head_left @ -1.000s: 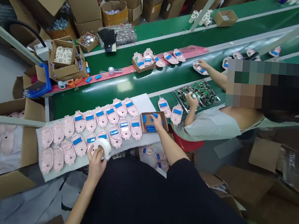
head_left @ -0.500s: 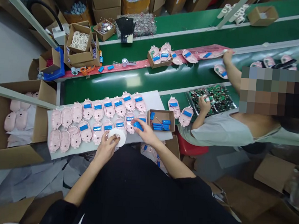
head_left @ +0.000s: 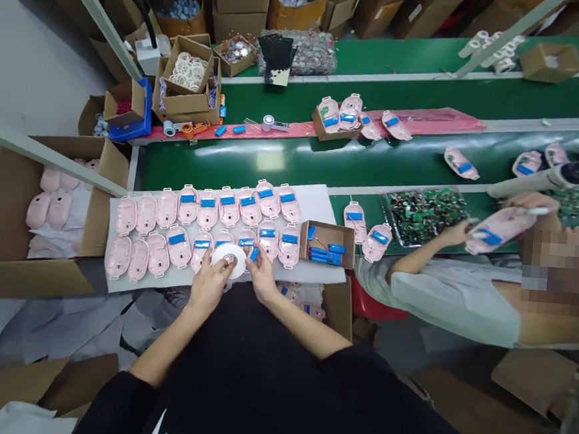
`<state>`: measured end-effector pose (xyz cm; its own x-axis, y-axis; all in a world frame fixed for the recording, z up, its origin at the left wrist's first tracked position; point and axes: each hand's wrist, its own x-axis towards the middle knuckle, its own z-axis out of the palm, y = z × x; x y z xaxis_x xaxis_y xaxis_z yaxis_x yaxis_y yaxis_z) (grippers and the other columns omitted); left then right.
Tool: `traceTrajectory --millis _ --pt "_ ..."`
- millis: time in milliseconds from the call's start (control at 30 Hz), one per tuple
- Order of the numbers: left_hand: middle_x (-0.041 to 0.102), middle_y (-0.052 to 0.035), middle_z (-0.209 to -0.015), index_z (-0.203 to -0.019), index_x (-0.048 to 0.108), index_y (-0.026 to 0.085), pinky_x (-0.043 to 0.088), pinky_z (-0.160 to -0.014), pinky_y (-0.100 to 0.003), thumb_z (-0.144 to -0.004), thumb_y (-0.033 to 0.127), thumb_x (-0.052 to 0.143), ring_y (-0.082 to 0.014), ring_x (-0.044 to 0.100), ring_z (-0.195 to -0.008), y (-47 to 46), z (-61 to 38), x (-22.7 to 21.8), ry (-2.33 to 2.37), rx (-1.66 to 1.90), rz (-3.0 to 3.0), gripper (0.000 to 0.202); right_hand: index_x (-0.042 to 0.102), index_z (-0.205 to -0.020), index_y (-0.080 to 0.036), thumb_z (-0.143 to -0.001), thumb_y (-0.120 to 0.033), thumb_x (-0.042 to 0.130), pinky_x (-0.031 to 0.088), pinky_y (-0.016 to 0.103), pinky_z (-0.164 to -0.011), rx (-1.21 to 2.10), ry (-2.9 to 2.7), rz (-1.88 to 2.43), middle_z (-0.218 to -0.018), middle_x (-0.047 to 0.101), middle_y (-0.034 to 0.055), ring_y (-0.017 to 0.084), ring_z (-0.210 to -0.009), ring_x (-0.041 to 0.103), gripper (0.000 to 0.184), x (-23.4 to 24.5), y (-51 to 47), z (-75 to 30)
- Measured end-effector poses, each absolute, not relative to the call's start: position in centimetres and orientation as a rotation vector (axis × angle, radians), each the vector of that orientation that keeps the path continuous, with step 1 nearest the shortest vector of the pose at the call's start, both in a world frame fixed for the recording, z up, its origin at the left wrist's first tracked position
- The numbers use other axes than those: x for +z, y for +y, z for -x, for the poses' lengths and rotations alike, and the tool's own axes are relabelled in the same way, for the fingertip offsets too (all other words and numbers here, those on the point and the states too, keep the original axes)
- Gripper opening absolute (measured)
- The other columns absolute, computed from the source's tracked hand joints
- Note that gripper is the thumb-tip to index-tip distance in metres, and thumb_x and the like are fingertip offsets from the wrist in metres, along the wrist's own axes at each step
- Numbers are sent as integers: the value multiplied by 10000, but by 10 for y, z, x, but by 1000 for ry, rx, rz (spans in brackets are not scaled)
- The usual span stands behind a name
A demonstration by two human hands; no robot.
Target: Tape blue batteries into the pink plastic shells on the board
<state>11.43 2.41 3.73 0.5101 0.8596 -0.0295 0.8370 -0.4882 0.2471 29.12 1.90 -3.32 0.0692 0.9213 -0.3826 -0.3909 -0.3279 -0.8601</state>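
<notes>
My left hand (head_left: 210, 283) grips a white roll of tape (head_left: 229, 259) at the near edge of a white board (head_left: 315, 202). My right hand (head_left: 261, 274) is closed right beside the roll, with a small blue battery (head_left: 254, 254) pinched in its fingers. Two rows of pink shells (head_left: 203, 227) cover the board, most of them with a blue battery inside. A small cardboard box (head_left: 327, 244) holding several blue batteries stands at the board's right end.
A big carton of pink shells (head_left: 50, 201) stands to the left. The green conveyor belt (head_left: 354, 158) runs behind the board. A co-worker's hand (head_left: 456, 233) at the right holds a pink shell near a pile of circuit boards (head_left: 423, 211). Cartons fill the back.
My right hand went from the battery box to the tape roll, carrying a blue battery. The left hand and roll shifted slightly right. The co-worker's far arm drew back from the belt.
</notes>
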Motion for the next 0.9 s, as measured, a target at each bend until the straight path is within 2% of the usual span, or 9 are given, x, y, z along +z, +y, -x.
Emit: traceTrajectory --millis 100,233,367,433,567,667,767,900 --pt "695 -110 -1204 -1318 682 318 651 -850 -464 -886 50 579 -414 410 -1446 18 -99 34 1468 91 -2469 518 439 -1417 -347 -833 -549 636 519 547 -1070 1447 -565 1262 -1367 638 95 294 -1293 624 649 -40 53 -275" --pt "704 -73 -1210 -1327 679 332 624 -952 -455 -899 70 568 -366 405 -1466 15 -44 30 1567 167 -2350 514 416 -1319 -362 -935 -575 476 573 460 -919 1413 -867 1317 -1334 627 95 253 -1262 633 443 -48 144 -254" --pt "710 -85 -1202 -1332 692 283 587 -1018 -502 -885 109 589 -378 478 -1399 22 45 17 1834 215 -2195 491 346 -1222 -345 -885 -604 567 573 359 -883 1419 -1051 1283 -1325 621 73 196 -1125 669 479 -68 213 -184" --pt "715 -86 -1194 -1316 705 266 578 -1023 -516 -879 118 593 -388 506 -1365 28 88 6 1863 203 -2151 475 349 -1174 -311 -867 -573 607 575 338 -854 1444 -1209 1306 -1237 647 66 187 -1020 679 479 -79 235 -141" --pt "715 -83 -1210 -1322 700 271 576 -1019 -500 -868 105 574 -381 495 -1376 45 153 -13 1820 207 -2102 499 453 -1114 -238 -922 -412 596 552 345 -846 1298 -1861 1575 -1050 682 64 214 -906 664 296 -96 283 -69" --pt "716 -85 -1197 -1316 704 268 555 -1051 -504 -862 100 554 -370 497 -1370 59 187 -22 1801 236 -2067 506 532 -1183 -198 -980 -280 539 537 362 -892 1089 -2424 1649 -1283 657 132 251 -1016 673 219 -104 321 -33" --pt "712 -82 -1202 -1324 700 266 506 -1118 -523 -867 106 540 -360 488 -1376 71 214 -28 1765 260 -2047 510 542 -1322 -184 -997 -140 453 538 368 -950 931 -2779 1627 -1549 489 164 269 -1191 641 340 -111 346 -8" --pt "703 -80 -1234 -1359 677 256 439 -1183 -543 -873 111 533 -343 507 -1367 83 238 -37 1730 235 -1990 527 537 -1418 -193 -987 -54 358 553 410 -997 855 -2932 1690 -1596 434 171 279 -1277 609 487 -126 357 13"
